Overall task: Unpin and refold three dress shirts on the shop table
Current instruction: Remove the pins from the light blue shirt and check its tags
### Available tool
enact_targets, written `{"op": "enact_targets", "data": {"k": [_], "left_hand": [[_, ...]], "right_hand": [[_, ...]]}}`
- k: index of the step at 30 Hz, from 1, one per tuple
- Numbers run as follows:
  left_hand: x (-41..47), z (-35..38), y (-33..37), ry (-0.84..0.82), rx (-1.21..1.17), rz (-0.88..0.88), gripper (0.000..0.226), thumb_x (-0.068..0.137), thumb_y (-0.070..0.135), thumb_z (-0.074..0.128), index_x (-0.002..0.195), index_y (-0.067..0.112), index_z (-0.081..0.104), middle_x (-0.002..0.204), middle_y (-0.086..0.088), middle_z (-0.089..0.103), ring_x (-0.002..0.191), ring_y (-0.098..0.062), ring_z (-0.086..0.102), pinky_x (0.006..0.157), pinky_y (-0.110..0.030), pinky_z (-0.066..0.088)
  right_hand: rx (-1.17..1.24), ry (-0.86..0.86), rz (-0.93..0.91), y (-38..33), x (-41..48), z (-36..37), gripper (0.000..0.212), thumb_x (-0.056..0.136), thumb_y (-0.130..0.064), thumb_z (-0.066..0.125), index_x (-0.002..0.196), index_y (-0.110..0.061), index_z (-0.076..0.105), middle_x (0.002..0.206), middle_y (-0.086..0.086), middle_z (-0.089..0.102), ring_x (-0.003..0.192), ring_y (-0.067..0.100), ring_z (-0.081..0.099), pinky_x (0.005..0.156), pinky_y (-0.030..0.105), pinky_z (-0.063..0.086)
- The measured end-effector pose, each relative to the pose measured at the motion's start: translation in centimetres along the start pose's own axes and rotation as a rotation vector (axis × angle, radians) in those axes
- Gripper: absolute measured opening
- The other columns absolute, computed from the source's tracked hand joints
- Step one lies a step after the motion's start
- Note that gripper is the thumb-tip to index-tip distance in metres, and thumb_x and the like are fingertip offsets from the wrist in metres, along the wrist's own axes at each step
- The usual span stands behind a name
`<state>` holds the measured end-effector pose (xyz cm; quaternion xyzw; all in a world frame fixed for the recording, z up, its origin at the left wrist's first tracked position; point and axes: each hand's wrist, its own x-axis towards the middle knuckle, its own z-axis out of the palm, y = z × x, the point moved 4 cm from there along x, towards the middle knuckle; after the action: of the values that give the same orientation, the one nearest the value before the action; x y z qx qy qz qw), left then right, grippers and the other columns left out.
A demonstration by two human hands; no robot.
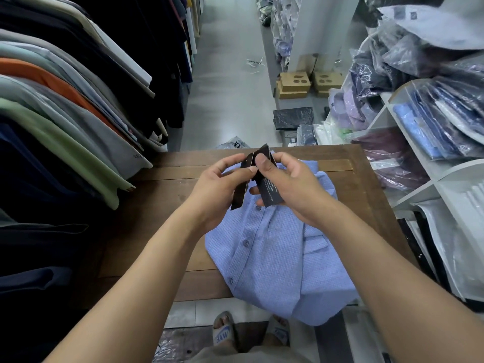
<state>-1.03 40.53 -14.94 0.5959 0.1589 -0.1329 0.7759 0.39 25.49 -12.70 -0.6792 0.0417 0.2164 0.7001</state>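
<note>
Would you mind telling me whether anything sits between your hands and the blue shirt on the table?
Only the dark tags: the left hand and right hand both pinch them just above the blue shirt, near its collar end. Nothing else visible lies between the hands and the shirt on the wooden table.

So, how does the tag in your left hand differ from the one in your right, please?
The left tag, in the left hand, shows a plain dark face; the right tag, in the right hand, shows small white print. The left tag is turned partly edge-on, the right tag faces the camera. Both are dark cards.
</note>
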Motion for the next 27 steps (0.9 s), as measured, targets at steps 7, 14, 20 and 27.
{"op": "enact_targets", "data": {"k": [7, 14, 20, 27], "left_hand": [[-0.1, 0.1, 0.2, -0.123, -0.285, -0.112, 0.035, 0.102, 0.025, 0.046, 0.122, 0.003, 0.066, 0.106, -0.011, 0.068, 0.086, -0.017, 0.066, 0.083, -0.028, 0.056], [-0.7, -0.1, 0.4, -0.157, -0.378, -0.193, 0.043, 0.104, 0.024, 0.037, 0.130, -0.004, 0.058, 0.115, -0.020, 0.070, 0.088, -0.026, 0.073, 0.074, -0.032, 0.061], [-0.9, -0.1, 0.3, -0.205, -0.371, -0.194, 0.047, 0.105, 0.025, 0.035, 0.134, -0.005, 0.056, 0.124, -0.022, 0.066, 0.093, -0.031, 0.070, 0.072, -0.034, 0.062], [-1.2, -0.2, -0.3, -0.215, -0.327, -0.187, 0.046, 0.106, 0.026, 0.037, 0.135, -0.006, 0.054, 0.128, -0.021, 0.065, 0.098, -0.030, 0.067, 0.074, -0.033, 0.062]], "right_hand": [[0.064, 0.024, 0.081, 0.0, 0.7, -0.8, 0.017, 0.105, -0.010, 0.046, 0.108, -0.010, 0.063, 0.089, 0.015, 0.074, 0.073, 0.029, 0.072, 0.067, 0.047, 0.061], [0.037, 0.016, 0.080, -0.3, 0.6, -1.7, 0.029, 0.102, -0.005, 0.039, 0.109, 0.003, 0.066, 0.089, 0.026, 0.073, 0.072, 0.028, 0.065, 0.058, 0.036, 0.059], [-0.037, 0.214, 0.001, -0.5, 0.9, -2.9, 0.013, 0.096, -0.004, 0.060, 0.101, -0.008, 0.071, 0.089, 0.013, 0.073, 0.069, 0.022, 0.069, 0.054, 0.034, 0.061], [-0.324, 0.206, -0.191, -0.9, 0.4, -3.4, 0.022, 0.097, -0.007, 0.055, 0.107, -0.027, 0.055, 0.087, 0.006, 0.076, 0.076, 0.027, 0.071, 0.065, 0.048, 0.062]]}}
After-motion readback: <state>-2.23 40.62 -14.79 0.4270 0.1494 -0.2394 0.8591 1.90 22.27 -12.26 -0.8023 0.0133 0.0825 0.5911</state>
